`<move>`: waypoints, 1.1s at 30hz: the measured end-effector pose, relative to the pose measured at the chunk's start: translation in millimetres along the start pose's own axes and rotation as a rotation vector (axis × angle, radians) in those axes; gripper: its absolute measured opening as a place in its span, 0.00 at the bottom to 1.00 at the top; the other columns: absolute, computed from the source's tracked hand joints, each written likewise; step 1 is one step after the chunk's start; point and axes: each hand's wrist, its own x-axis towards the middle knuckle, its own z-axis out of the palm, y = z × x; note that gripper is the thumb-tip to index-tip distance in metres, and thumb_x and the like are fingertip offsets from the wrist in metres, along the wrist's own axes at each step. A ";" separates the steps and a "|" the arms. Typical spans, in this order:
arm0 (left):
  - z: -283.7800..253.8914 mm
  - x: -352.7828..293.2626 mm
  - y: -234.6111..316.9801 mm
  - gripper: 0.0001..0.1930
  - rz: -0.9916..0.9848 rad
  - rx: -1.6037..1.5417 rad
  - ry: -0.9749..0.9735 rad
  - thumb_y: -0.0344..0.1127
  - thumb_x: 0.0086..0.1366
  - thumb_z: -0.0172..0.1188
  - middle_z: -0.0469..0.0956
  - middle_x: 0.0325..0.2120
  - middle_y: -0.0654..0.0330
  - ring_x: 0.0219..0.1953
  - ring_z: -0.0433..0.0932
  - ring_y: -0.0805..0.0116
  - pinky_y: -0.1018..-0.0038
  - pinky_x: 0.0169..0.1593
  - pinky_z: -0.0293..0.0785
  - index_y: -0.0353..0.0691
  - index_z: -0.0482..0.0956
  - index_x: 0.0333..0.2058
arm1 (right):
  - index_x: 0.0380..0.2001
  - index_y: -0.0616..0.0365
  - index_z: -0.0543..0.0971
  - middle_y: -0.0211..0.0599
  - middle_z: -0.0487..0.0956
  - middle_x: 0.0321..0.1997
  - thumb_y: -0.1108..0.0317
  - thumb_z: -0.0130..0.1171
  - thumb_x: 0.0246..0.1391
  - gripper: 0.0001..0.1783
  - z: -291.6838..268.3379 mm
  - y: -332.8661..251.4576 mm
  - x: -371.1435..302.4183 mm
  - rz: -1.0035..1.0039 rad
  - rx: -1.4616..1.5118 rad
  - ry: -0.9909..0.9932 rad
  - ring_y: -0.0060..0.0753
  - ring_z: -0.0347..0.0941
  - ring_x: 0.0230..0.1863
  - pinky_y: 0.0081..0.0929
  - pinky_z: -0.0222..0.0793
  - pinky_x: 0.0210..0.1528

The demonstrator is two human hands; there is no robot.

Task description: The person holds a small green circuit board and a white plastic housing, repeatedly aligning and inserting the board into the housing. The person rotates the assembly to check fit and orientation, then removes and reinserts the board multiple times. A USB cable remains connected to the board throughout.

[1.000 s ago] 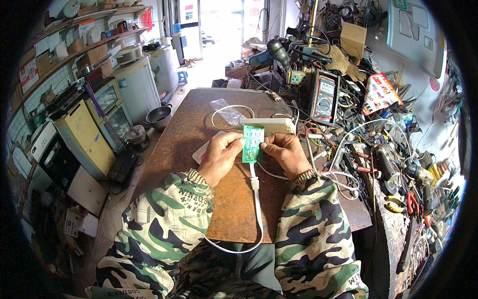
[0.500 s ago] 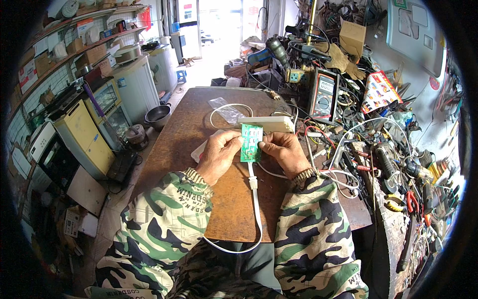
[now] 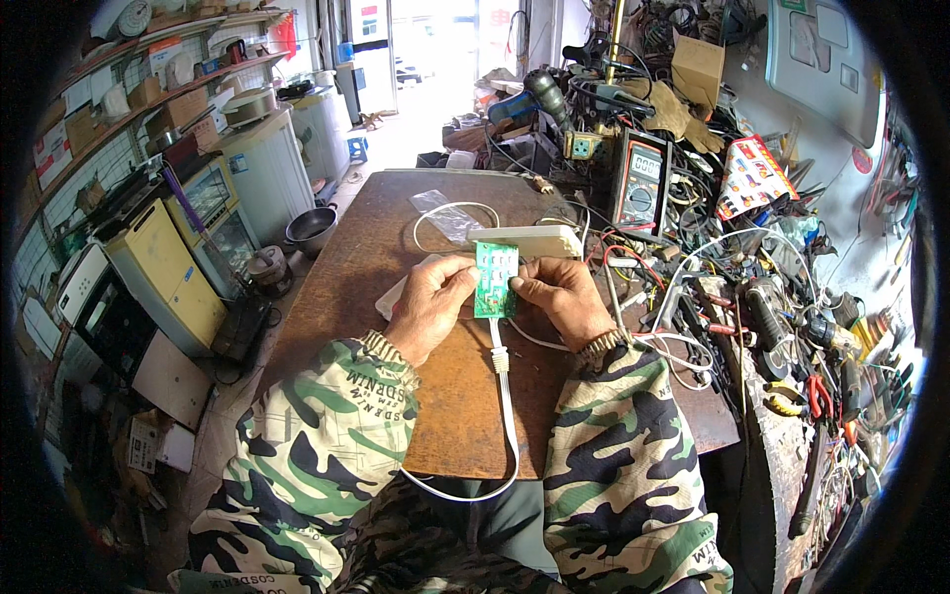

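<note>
A small green circuit board (image 3: pixel 495 282) is held upright above the wooden table, pinched by its two side edges. My left hand (image 3: pixel 432 302) is closed on its left edge, and my right hand (image 3: pixel 564 297) grips the right edge between thumb and fingers. From the board's lower end a white cable (image 3: pixel 507 406) with a ribbed collar hangs down past the table's near edge and loops back left. Behind the board lies a white plastic casing (image 3: pixel 534 239). Another pale flat piece (image 3: pixel 391 300) shows partly beneath my left hand.
A clear plastic bag (image 3: pixel 447 218) lies on the wooden table (image 3: pixel 366 223). A multimeter (image 3: pixel 641 183) with red and dark leads stands at the right. Tools, pliers (image 3: pixel 819 398) and tangled wires crowd the right side. Cabinets and a black pan (image 3: pixel 312 230) stand left of the table.
The board and both hands have shifted very slightly; the board's face catches the light a little differently. My grip on it stays the same.
</note>
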 end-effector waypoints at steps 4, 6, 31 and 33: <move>1.3 -1.3 4.3 0.13 -0.016 0.000 0.001 0.31 0.70 0.55 0.82 0.37 0.59 0.40 0.78 0.77 0.79 0.45 0.74 0.28 0.80 0.46 | 0.24 0.60 0.78 0.20 0.74 0.26 0.73 0.61 0.58 0.08 0.4 -0.2 -0.4 0.018 0.002 0.005 0.15 0.65 0.29 0.18 0.63 0.35; 3.0 -0.6 5.4 0.12 -0.020 0.008 -0.003 0.31 0.70 0.54 0.82 0.37 0.59 0.40 0.78 0.77 0.79 0.45 0.75 0.27 0.79 0.46 | 0.24 0.60 0.78 0.20 0.74 0.25 0.73 0.61 0.58 0.08 -1.2 0.1 -1.1 0.029 0.008 0.010 0.15 0.65 0.29 0.18 0.63 0.34; -4.3 3.6 -9.2 0.14 0.001 0.027 -0.051 0.38 0.71 0.56 0.79 0.37 0.64 0.36 0.77 0.81 0.82 0.38 0.76 0.32 0.77 0.47 | 0.27 0.62 0.80 0.22 0.77 0.27 0.72 0.62 0.58 0.06 -2.7 3.5 0.4 0.014 -0.008 -0.001 0.16 0.68 0.30 0.19 0.65 0.35; -4.5 4.2 -11.0 0.14 0.002 0.006 -0.051 0.36 0.71 0.56 0.80 0.36 0.64 0.37 0.77 0.80 0.81 0.40 0.75 0.31 0.78 0.47 | 0.27 0.62 0.80 0.22 0.77 0.27 0.72 0.62 0.58 0.06 -2.3 4.4 1.1 0.020 -0.013 -0.001 0.16 0.68 0.30 0.19 0.65 0.35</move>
